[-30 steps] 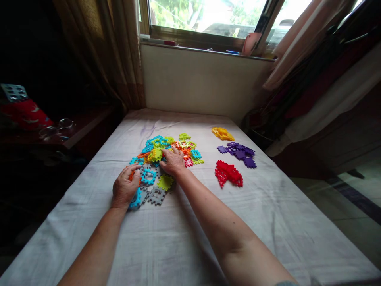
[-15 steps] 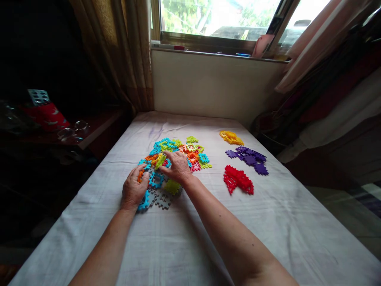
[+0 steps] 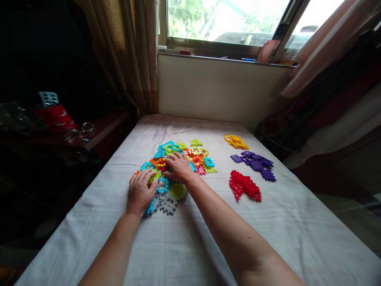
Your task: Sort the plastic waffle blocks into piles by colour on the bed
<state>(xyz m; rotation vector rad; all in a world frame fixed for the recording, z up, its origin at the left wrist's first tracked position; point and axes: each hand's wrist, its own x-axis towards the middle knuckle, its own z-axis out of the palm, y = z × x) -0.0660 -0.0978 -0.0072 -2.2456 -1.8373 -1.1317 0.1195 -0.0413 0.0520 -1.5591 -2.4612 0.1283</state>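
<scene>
A mixed heap of coloured plastic puzzle tiles (image 3: 190, 157) lies on a sheet-covered bed (image 3: 184, 246). My left hand (image 3: 141, 191) rests on the heap's near left side, its fingers closing on a lime-green tile (image 3: 154, 176). My right hand (image 3: 178, 167) lies palm down on the middle of the heap, fingers spread over orange and blue tiles. To the right lie sorted groups: yellow tiles (image 3: 236, 141), purple tiles (image 3: 256, 160) and red tiles (image 3: 244, 186). Grey tiles (image 3: 168, 204) sit at the heap's near edge.
A wall and window sill (image 3: 223, 59) stand beyond the bed's far end, with curtains (image 3: 133, 51) to the left. A dark side table (image 3: 89, 131) on the left holds glasses and a red packet. The bed's right edge drops to the floor.
My right hand passed a lime-green tile leftwards and my left hand now has its fingers on it. My right hand has settled flat on the heap. The camera shifted slightly.
</scene>
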